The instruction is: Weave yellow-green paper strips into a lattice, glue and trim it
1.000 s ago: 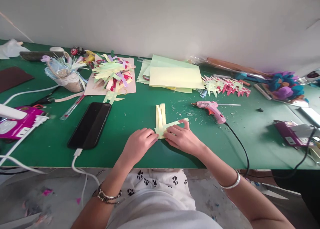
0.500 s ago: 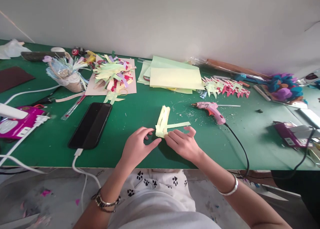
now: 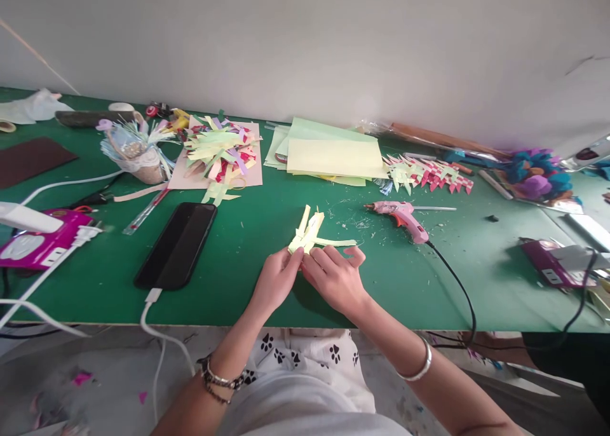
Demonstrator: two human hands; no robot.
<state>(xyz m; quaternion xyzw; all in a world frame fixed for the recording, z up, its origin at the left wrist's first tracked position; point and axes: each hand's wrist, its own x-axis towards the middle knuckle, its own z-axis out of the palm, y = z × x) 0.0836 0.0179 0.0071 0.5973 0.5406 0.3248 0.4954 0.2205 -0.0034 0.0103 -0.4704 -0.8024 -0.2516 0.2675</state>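
Pale yellow paper strips [image 3: 307,234], folded and crossed over one another, are held up just above the green table. My left hand [image 3: 276,277] pinches their lower left edge between thumb and fingers. My right hand [image 3: 336,274] is closed on the lower right edge, fingers curled and close to the left thumb. One strip end sticks out to the right past the right knuckles, and others point away from me. The fingertips partly hide the lower folds. To the right lies a pink glue gun [image 3: 403,218] on its side, apart from both hands.
A black phone [image 3: 177,245] with a white cable lies to the left. Behind are yellow and green paper sheets [image 3: 333,156], a pile of cut strips [image 3: 222,143] on pink card, and a woven red-and-white paper piece [image 3: 436,172]. Purple power strips [image 3: 45,236] stand at the sides.
My left hand has gone from spread fingers beside the strips to pinching them. One strip now stands out to the upper left, apart from the others. The view has shifted slightly.
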